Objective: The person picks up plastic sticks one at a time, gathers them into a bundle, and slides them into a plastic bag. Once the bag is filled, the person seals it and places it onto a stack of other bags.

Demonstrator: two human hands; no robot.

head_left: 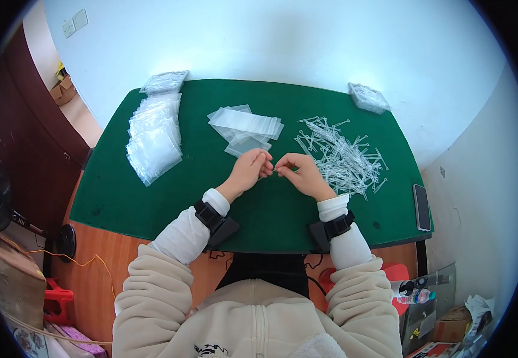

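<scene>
Head view: left hand and right hand nearly meeting, can't tell if gripping; best pinch lightly, low over green cloth-covered desk.

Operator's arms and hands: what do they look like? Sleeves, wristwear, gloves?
Left hand and right hand: both gloveless. Thick, bunched beige fabric sleeves over white inner sleeves. Each wrist wears a black strap with a black boxy unit.

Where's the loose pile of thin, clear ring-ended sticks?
In the head view, the stick pile lies right of centre on the flat green tabletop, beside the bare right hand.
</scene>
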